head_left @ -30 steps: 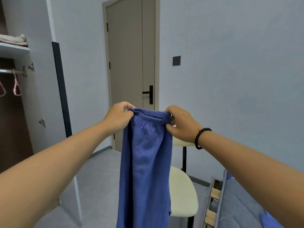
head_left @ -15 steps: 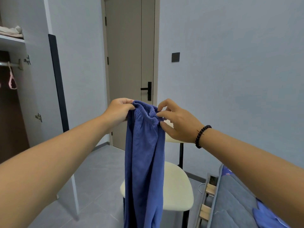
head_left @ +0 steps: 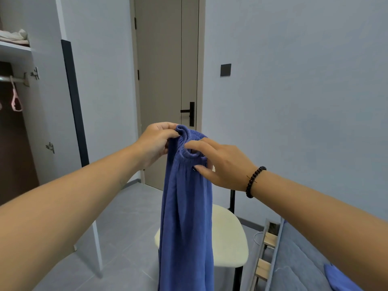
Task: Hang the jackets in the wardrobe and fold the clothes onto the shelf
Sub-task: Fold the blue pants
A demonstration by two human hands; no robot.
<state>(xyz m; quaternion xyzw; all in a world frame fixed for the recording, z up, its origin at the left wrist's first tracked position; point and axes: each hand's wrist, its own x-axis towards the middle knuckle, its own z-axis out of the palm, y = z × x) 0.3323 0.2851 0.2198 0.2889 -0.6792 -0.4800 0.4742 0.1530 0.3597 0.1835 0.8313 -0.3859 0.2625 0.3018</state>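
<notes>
A blue garment with an elastic waistband [head_left: 185, 206] hangs straight down in front of me. My left hand [head_left: 156, 141] grips the left end of the waistband at chest height. My right hand [head_left: 220, 162], with a dark bead bracelet on the wrist, pinches the bunched waistband from the right, index finger over the top and thumb below. The two hands are close together. The open wardrobe [head_left: 14, 66] stands at the far left, with folded pale clothes [head_left: 14, 36] on its shelf and a pink hanger [head_left: 15, 99] on the rail.
A cream chair [head_left: 228, 238] stands behind the garment. A closed door [head_left: 168, 80] is straight ahead. At the lower right lies a bed with a grey-blue mattress [head_left: 298, 259] and another blue cloth [head_left: 340, 278]. The open wardrobe door [head_left: 48, 101] juts out on the left.
My hands have come closer together, gathering the waistband from stretched wide into a bunch. My right hand shifted from gripping the end to pinching the bunched band.
</notes>
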